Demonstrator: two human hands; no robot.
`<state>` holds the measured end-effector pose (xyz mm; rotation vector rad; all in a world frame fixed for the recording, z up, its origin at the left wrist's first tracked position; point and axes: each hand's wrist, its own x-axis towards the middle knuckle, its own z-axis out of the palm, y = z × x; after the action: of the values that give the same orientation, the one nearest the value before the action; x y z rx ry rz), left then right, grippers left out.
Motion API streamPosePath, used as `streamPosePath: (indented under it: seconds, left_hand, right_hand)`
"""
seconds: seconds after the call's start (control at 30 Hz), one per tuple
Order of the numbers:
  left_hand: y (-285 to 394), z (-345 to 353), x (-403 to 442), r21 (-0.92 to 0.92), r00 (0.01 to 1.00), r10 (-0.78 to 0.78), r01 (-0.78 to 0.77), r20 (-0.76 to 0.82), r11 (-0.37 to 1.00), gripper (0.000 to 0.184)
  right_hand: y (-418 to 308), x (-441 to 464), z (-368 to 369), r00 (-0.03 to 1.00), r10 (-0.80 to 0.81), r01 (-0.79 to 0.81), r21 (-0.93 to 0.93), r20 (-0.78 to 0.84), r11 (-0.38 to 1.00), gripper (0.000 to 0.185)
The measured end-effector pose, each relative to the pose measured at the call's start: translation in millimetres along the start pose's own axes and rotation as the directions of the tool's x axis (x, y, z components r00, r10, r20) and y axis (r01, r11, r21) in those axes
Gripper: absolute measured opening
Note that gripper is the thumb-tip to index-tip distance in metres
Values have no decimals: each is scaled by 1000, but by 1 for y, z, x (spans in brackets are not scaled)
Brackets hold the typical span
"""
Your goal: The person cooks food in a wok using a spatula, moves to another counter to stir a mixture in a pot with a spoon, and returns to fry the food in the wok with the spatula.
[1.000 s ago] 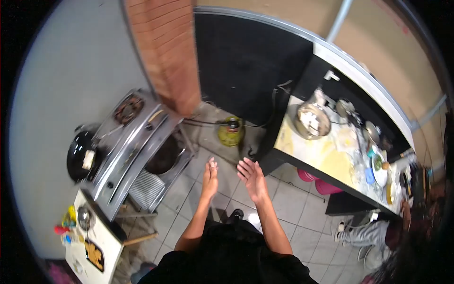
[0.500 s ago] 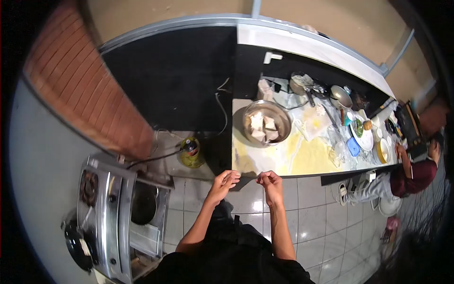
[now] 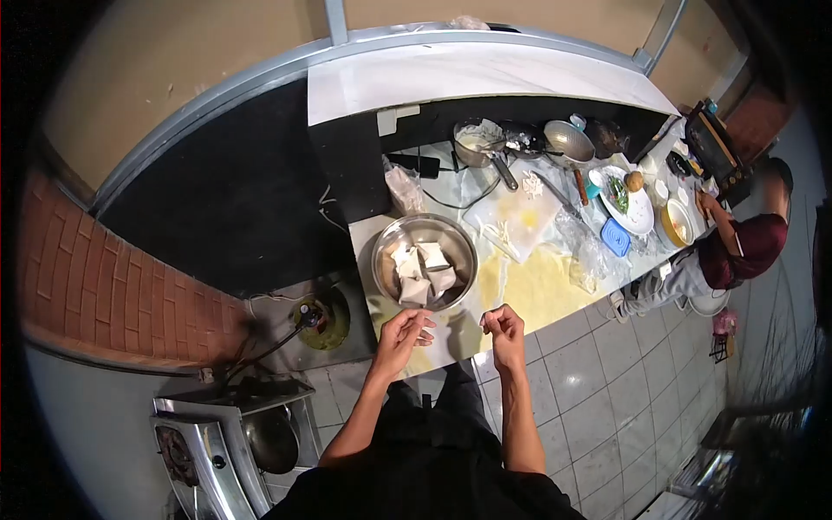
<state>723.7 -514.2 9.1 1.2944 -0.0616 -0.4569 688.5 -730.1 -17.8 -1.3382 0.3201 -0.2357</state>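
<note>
In the head view, the hands are apart above the near edge of the bench. The left hand is half open, fingers loosely bent; the right hand has its fingers curled in, and whether they pinch anything I cannot tell. The metal bowl of white pieces sits on the bench just beyond the left hand, and beyond and to the left of the right hand. A white board lies to the bowl's right.
</note>
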Motion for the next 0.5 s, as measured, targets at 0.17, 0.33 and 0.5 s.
streamPosePath:
  seconds: [0.17, 0.33, 0.5]
  left_hand:
    - [2, 27, 35, 20, 998, 51, -52, 24, 998, 28]
    - [4, 47, 68, 6, 993, 62, -61, -96, 998, 29]
    - [-6, 76, 98, -5, 969, 87, -91, -232, 996, 30]
  right_hand:
    - [-15, 53, -16, 993, 35, -27, -75, 112, 997, 18]
    - [-35, 115, -33, 957, -2, 66, -209, 291, 976, 19]
    - [-36, 155, -48, 932, 0, 113, -289, 364, 951, 25]
